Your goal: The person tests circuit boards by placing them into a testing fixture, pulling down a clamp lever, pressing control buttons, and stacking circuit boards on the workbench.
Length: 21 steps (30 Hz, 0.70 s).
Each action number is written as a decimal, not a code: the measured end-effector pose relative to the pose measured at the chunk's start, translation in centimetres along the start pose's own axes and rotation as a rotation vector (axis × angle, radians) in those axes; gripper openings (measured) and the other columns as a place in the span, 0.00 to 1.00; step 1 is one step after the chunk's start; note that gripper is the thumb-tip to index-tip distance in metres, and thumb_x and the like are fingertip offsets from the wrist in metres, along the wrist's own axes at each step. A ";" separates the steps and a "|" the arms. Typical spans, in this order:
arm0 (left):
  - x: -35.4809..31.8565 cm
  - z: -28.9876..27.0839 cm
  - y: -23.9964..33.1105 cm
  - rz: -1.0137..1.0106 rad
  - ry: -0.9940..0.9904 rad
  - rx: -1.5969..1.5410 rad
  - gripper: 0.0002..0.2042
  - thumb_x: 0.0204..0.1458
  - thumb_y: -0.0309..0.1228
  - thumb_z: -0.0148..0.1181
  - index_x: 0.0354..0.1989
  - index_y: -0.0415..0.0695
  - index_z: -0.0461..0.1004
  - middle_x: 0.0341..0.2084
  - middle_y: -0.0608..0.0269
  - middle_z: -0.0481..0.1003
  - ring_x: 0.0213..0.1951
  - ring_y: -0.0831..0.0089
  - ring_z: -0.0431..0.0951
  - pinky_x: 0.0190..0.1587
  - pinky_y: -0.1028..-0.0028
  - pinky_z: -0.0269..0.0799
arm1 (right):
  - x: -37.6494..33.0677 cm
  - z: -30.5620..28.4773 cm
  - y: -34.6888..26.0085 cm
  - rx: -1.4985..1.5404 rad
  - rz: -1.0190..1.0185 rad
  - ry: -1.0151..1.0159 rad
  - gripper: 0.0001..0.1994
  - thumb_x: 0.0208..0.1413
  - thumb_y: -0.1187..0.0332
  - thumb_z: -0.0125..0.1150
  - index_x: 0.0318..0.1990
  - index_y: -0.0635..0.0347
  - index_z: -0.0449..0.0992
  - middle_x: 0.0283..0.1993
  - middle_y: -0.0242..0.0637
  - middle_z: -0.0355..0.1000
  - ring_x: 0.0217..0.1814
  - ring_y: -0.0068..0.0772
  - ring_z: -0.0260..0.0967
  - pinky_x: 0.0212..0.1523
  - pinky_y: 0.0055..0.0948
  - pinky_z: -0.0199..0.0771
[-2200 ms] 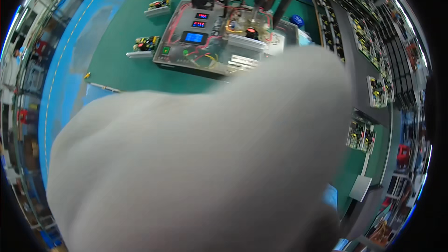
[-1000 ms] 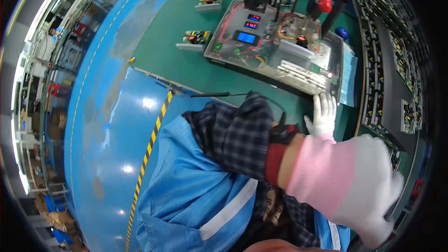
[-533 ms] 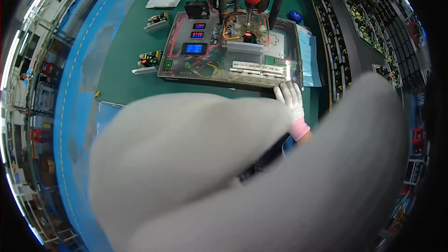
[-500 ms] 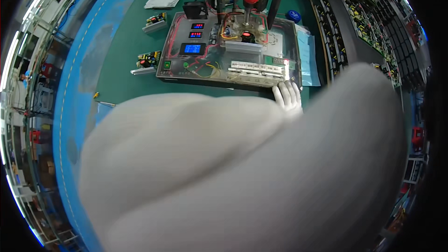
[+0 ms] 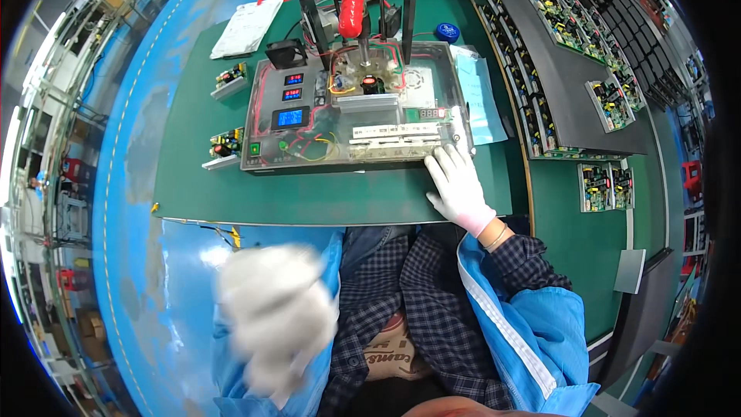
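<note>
My right hand (image 5: 461, 189), in a white glove, rests its outstretched fingers on the front right corner of a clear-topped test box (image 5: 340, 156). It grips nothing. Over the floor at the lower left, my white-gloved left hand (image 5: 276, 313) is smeared by motion, so its fingers cannot be made out. The box carries lit displays (image 5: 291, 117), coloured wires and a row of white labelled switches. Above it stands a toggle clamp with a red handle (image 5: 352, 9), its rod reaching down to a part on the box.
Two small circuit boards (image 5: 225, 147) lie left of the box. Papers (image 5: 247, 27), a blue round lid (image 5: 448, 32) and a light blue sheet (image 5: 480, 100) surround it on the green table (image 5: 309, 201). Racks of circuit boards (image 5: 556, 143) fill the right side.
The large blurred white shape that covered the lower view is gone. My left hand now shows at the lower left. My right hand stays at the box's corner, and the view has shifted.
</note>
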<state>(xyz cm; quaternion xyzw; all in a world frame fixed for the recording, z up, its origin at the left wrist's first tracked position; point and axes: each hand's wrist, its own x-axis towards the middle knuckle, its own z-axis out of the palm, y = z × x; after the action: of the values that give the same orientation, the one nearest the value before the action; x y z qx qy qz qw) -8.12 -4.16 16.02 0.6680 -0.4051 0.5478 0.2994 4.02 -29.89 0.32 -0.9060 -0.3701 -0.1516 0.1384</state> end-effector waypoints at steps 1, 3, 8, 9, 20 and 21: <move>-1.0 0.8 -0.3 -0.069 -0.183 -0.036 0.08 0.48 0.29 0.53 0.36 0.45 0.72 0.41 0.53 0.75 0.38 0.56 0.77 0.42 0.62 0.75 | -0.1 0.0 0.0 0.019 -0.023 0.023 0.38 0.31 0.68 0.69 0.57 0.64 0.64 0.59 0.49 0.62 0.63 0.55 0.58 0.67 0.49 0.54; -4.5 3.4 -1.2 -0.321 -0.508 0.093 0.16 0.40 0.30 0.63 0.40 0.44 0.73 0.48 0.51 0.74 0.48 0.49 0.75 0.52 0.55 0.71 | -0.1 -0.1 0.0 0.010 -0.020 0.026 0.37 0.32 0.68 0.69 0.57 0.63 0.64 0.58 0.47 0.62 0.62 0.53 0.58 0.67 0.48 0.52; -13.9 8.6 -2.1 -0.655 -0.629 0.323 0.29 0.42 0.37 0.63 0.56 0.42 0.68 0.62 0.43 0.59 0.64 0.40 0.55 0.67 0.46 0.46 | 0.6 0.0 -0.3 -0.050 -0.010 0.045 0.36 0.34 0.68 0.68 0.57 0.60 0.65 0.55 0.45 0.63 0.60 0.49 0.59 0.66 0.46 0.53; -15.2 9.0 -1.8 -0.742 -0.696 0.405 0.31 0.43 0.40 0.62 0.58 0.42 0.66 0.64 0.40 0.55 0.66 0.36 0.49 0.67 0.44 0.41 | 0.8 0.0 -0.4 -0.079 -0.003 0.048 0.36 0.34 0.68 0.68 0.58 0.59 0.65 0.54 0.44 0.63 0.59 0.48 0.60 0.66 0.46 0.54; -20.8 10.5 -1.9 -0.770 -0.662 0.592 0.35 0.47 0.49 0.56 0.64 0.48 0.61 0.66 0.35 0.46 0.66 0.29 0.42 0.65 0.35 0.33 | 2.0 0.7 -0.4 -0.233 0.010 0.037 0.34 0.38 0.66 0.66 0.59 0.54 0.65 0.46 0.39 0.62 0.49 0.42 0.60 0.59 0.44 0.57; -20.9 10.6 -2.0 -0.777 -0.650 0.591 0.35 0.47 0.49 0.56 0.64 0.48 0.61 0.66 0.35 0.46 0.66 0.29 0.42 0.65 0.35 0.33 | 2.1 0.7 -0.4 -0.230 -0.005 0.043 0.34 0.38 0.66 0.66 0.59 0.54 0.65 0.46 0.39 0.62 0.49 0.42 0.60 0.59 0.44 0.57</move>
<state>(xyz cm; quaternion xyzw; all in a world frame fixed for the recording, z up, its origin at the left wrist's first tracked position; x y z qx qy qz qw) -2.67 -7.68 -6.60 0.9564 -0.0315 0.2545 0.1397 5.29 -28.06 0.49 -0.9116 -0.3493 -0.2128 0.0413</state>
